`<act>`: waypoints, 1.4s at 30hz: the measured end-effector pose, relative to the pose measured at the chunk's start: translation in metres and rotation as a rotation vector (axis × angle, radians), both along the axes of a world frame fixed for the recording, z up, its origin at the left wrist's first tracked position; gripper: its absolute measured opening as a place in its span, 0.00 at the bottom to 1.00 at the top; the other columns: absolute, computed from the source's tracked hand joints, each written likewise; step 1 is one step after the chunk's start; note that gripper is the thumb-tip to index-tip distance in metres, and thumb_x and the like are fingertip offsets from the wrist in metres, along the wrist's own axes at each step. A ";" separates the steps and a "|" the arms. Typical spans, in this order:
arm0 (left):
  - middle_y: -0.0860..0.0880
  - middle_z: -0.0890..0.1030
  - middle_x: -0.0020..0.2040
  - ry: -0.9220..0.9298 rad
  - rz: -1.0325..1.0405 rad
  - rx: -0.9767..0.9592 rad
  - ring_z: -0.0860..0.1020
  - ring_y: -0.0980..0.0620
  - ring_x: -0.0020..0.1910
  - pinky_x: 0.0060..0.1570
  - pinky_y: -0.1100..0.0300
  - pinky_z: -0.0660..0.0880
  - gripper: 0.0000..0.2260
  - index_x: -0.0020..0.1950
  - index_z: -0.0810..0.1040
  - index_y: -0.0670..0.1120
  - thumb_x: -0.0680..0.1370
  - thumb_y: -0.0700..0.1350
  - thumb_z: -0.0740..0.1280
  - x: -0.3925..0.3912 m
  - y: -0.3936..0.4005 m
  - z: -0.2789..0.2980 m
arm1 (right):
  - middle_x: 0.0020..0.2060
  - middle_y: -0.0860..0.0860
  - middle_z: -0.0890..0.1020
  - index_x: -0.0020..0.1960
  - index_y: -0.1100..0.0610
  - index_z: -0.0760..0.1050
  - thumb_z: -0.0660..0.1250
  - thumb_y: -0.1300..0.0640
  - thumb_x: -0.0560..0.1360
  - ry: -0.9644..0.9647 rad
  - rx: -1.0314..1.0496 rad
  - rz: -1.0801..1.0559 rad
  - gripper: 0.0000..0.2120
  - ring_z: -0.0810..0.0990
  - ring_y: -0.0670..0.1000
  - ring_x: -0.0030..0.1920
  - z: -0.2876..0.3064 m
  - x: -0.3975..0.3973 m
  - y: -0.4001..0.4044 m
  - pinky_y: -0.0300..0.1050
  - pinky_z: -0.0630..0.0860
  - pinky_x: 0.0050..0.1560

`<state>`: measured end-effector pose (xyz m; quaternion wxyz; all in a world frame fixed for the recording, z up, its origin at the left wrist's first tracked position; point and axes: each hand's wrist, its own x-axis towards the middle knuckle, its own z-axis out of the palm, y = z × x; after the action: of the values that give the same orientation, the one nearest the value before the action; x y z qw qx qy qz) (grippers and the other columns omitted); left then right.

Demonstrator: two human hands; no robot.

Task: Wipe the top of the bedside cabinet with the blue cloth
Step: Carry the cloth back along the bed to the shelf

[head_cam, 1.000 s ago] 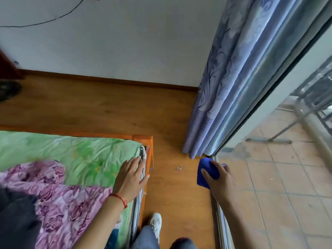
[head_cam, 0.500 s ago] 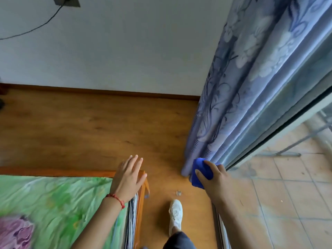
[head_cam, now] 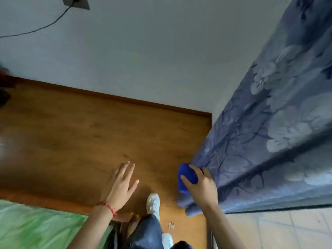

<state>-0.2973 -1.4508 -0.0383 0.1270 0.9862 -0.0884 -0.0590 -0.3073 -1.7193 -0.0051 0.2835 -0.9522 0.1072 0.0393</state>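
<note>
My right hand (head_cam: 201, 186) is shut on a bunched blue cloth (head_cam: 186, 175), held in the air close to the hem of the curtain. My left hand (head_cam: 122, 184) hangs open with fingers spread, above the wooden floor just past the bed's corner, and has a red string bracelet at the wrist. No bedside cabinet is in view.
A bed with a green sheet (head_cam: 36, 227) and orange wooden frame (head_cam: 53, 202) fills the lower left. A blue flowered curtain (head_cam: 269, 141) hangs on the right, with tiled balcony floor (head_cam: 287, 230) beyond. Wooden floor (head_cam: 89, 137) runs to a white wall (head_cam: 161, 51). My white shoe (head_cam: 152, 203) steps forward.
The view has swung up and forward past the bed's foot. My left hand has come off the bed corner and now hangs free. My right hand keeps the blue cloth, nearer the curtain.
</note>
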 end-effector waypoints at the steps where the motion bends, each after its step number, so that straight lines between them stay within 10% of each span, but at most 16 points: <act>1: 0.40 0.79 0.57 -0.002 0.008 0.010 0.76 0.40 0.55 0.48 0.46 0.77 0.33 0.59 0.78 0.41 0.80 0.61 0.42 0.012 0.001 0.000 | 0.61 0.51 0.70 0.66 0.47 0.66 0.64 0.43 0.72 0.013 0.001 0.013 0.23 0.76 0.56 0.52 -0.002 0.016 0.000 0.48 0.74 0.45; 15: 0.41 0.79 0.57 0.008 0.188 0.093 0.78 0.42 0.55 0.51 0.45 0.75 0.26 0.59 0.79 0.40 0.73 0.57 0.57 0.192 0.070 -0.005 | 0.57 0.53 0.69 0.66 0.54 0.67 0.65 0.48 0.74 -0.018 0.053 0.204 0.23 0.72 0.52 0.53 0.001 0.251 0.063 0.38 0.64 0.45; 23: 0.41 0.80 0.56 0.059 0.481 0.132 0.78 0.41 0.55 0.53 0.45 0.72 0.34 0.59 0.79 0.40 0.80 0.61 0.41 0.204 0.136 -0.005 | 0.60 0.50 0.67 0.67 0.48 0.64 0.61 0.42 0.74 0.039 -0.041 0.494 0.24 0.67 0.44 0.46 0.005 0.352 0.145 0.37 0.66 0.42; 34: 0.38 0.80 0.55 0.006 1.047 0.172 0.78 0.38 0.55 0.54 0.42 0.68 0.27 0.58 0.79 0.39 0.64 0.50 0.77 0.210 0.211 0.001 | 0.58 0.50 0.68 0.66 0.48 0.66 0.63 0.43 0.73 0.006 -0.006 1.069 0.23 0.67 0.44 0.44 -0.005 0.465 0.331 0.37 0.66 0.41; 42: 0.39 0.80 0.56 0.075 1.325 0.108 0.78 0.39 0.55 0.53 0.42 0.72 0.25 0.58 0.79 0.39 0.74 0.57 0.57 0.224 0.259 0.013 | 0.54 0.49 0.69 0.65 0.49 0.67 0.64 0.43 0.72 0.006 -0.010 1.328 0.23 0.72 0.47 0.44 -0.004 0.514 0.442 0.41 0.71 0.43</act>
<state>-0.0729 -1.1920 -0.0254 0.0897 0.8343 0.5439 -0.0073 0.2068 -1.2773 -0.0094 0.1944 -0.8170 -0.5015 0.2079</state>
